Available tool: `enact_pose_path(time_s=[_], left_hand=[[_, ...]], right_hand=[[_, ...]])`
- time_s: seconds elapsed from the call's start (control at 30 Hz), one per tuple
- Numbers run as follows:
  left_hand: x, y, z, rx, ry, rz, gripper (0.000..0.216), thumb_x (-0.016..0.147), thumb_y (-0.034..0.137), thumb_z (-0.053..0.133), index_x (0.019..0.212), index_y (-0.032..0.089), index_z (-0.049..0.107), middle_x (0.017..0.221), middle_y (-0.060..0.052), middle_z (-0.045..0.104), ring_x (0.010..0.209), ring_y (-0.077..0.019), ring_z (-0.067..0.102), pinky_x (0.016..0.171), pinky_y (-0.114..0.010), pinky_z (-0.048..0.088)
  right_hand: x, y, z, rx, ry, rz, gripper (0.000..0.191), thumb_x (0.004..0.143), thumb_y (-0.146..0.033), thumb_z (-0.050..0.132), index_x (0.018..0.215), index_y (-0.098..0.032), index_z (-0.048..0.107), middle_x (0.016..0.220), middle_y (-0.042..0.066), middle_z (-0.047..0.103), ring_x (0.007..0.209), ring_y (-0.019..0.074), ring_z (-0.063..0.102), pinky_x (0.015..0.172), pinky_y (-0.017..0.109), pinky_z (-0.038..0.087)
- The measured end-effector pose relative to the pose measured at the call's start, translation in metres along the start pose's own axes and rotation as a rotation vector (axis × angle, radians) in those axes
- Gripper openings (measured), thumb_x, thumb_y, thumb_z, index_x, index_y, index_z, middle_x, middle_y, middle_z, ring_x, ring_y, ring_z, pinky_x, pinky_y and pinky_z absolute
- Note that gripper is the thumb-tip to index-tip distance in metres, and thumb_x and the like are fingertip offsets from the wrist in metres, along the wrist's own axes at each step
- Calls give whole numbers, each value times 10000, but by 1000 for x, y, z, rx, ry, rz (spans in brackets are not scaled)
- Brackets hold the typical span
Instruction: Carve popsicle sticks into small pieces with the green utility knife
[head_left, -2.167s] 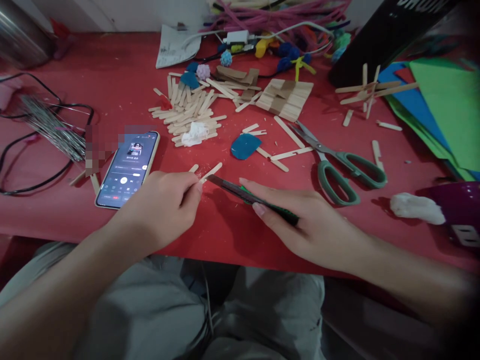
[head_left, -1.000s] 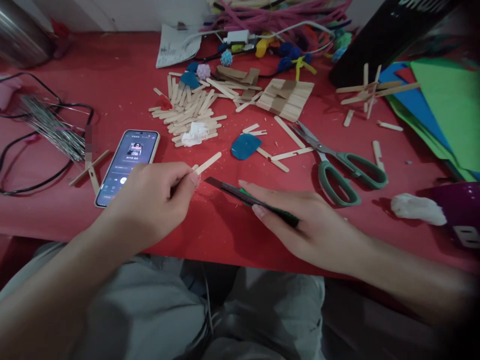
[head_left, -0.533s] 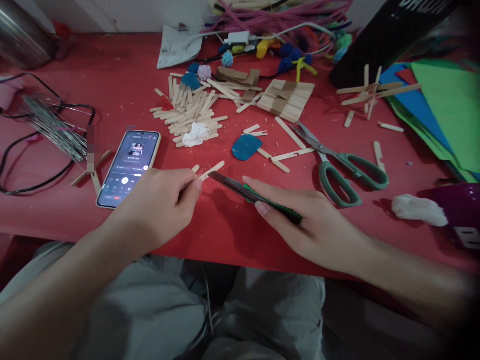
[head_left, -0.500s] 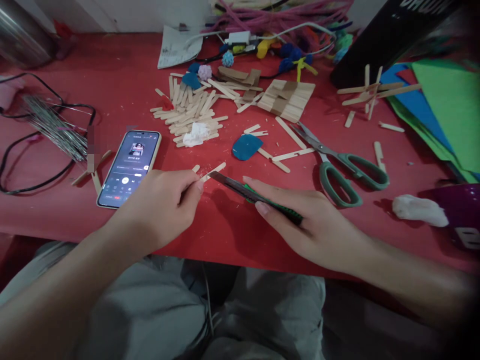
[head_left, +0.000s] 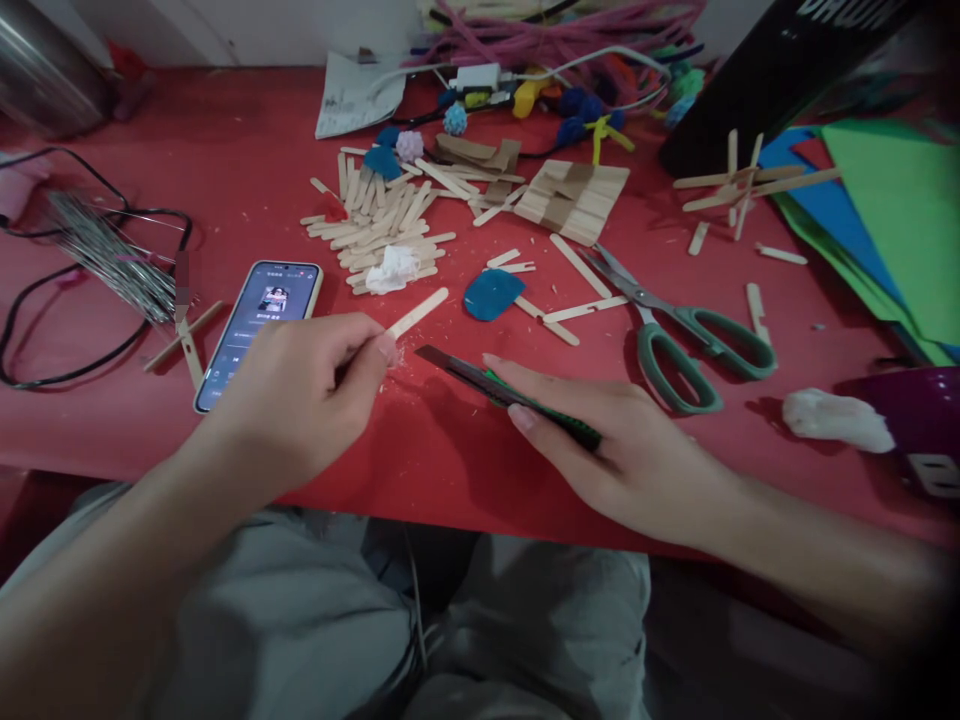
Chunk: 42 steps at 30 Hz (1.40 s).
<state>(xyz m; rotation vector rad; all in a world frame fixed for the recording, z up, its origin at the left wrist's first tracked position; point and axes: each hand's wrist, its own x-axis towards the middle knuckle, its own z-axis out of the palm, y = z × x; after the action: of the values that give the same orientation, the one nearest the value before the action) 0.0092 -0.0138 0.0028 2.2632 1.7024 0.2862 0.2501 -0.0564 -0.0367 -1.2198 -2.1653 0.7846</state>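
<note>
Between thumb and fingers, my left hand (head_left: 319,385) pinches a wooden craft stick (head_left: 421,311), whose free end points up and to the right. My right hand (head_left: 600,430) is closed around a green and black utility knife (head_left: 491,385). The knife's blade is out, its tip a little below the stick and apart from it. Small wood shavings lie on the red table (head_left: 450,480) beneath. Behind the hands sits a heap of craft sticks (head_left: 382,220) with a crumpled white tissue (head_left: 394,268) on it.
Green-handled scissors (head_left: 679,340) lie right of a blue piece (head_left: 493,294). A lit phone (head_left: 259,300) is partly under my left hand. Joined sticks (head_left: 739,185), coloured paper (head_left: 892,200) and a black bottle (head_left: 765,80) stand at the right; metal wires (head_left: 112,260) lie left.
My left hand has shifted left and slightly up with the craft stick, which has come away from the knife blade. More of the phone is covered. My right hand has barely moved.
</note>
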Motion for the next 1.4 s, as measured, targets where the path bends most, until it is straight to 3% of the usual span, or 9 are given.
enact_pose_path(time_s=[0.2, 0.43, 0.63, 0.83, 1.0, 1.13, 1.23, 1.3, 1.4], left_hand=[[1, -2, 2, -19, -67, 58, 369, 887, 347, 449, 558, 191, 387, 474, 31, 363, 462, -91, 293, 497, -283, 218], [0, 2, -2, -65, -21, 23, 356, 900, 350, 438, 580, 194, 450, 482, 34, 330, 476, -96, 311, 493, -280, 229], [1, 0, -2, -136, -59, 7, 339, 909, 345, 425, 609, 199, 485, 515, 17, 434, 518, -112, 390, 512, -278, 273], [0, 0, -4, -291, -113, 13, 325, 921, 365, 435, 653, 196, 505, 541, 26, 495, 535, -105, 459, 510, -240, 337], [-4, 0, -8, -356, -154, 60, 308, 934, 352, 426, 692, 190, 527, 561, 32, 489, 526, -95, 430, 492, -230, 332], [-9, 0, -11, -390, -144, 105, 319, 949, 354, 414, 695, 190, 513, 544, 47, 440, 517, -89, 409, 505, -232, 328], [-13, -2, -12, -411, -159, 139, 328, 954, 370, 407, 713, 185, 533, 538, 52, 433, 510, -88, 400, 505, -234, 318], [-15, -5, -13, -426, -175, 155, 313, 950, 375, 412, 766, 180, 575, 547, 53, 441, 514, -90, 405, 502, -233, 313], [-15, -12, -15, -400, -183, 190, 312, 934, 382, 442, 746, 176, 583, 557, 47, 460, 518, -89, 400, 506, -235, 301]], right_hand=[[0, 1, 0, -10, 27, 7, 438, 967, -204, 511, 1403, -203, 554, 1248, 60, 705, 1038, 201, 724, 819, 267, 611], [0, 0, 0, 1, 13, -8, 437, 966, -193, 503, 1399, -218, 558, 1247, 50, 706, 1070, 200, 712, 839, 266, 603], [0, 1, 0, -16, 25, -25, 430, 965, -195, 507, 1391, -214, 563, 1194, 54, 732, 1049, 192, 714, 830, 256, 589], [1, 10, -1, -269, 127, -142, 456, 959, -201, 497, 1413, -215, 542, 881, 63, 690, 712, 164, 657, 604, 269, 538], [9, 19, 0, -471, 166, -237, 324, 927, -225, 550, 1220, -167, 678, 1086, 154, 662, 996, 281, 625, 849, 455, 540], [15, 25, 2, -320, 311, -294, 316, 907, -207, 578, 1208, -216, 673, 1167, 145, 662, 1087, 279, 619, 942, 506, 507], [21, 25, -1, -117, 328, -297, 331, 922, -240, 575, 1240, -204, 660, 1156, 131, 680, 1103, 237, 638, 938, 433, 526], [25, 21, -7, 44, 225, -177, 372, 928, -313, 590, 1276, -192, 639, 1173, 117, 689, 1017, 190, 669, 832, 336, 561], [32, 7, -14, 193, 60, -71, 462, 899, -398, 625, 1299, -167, 629, 1045, 85, 731, 886, 165, 680, 787, 305, 549]])
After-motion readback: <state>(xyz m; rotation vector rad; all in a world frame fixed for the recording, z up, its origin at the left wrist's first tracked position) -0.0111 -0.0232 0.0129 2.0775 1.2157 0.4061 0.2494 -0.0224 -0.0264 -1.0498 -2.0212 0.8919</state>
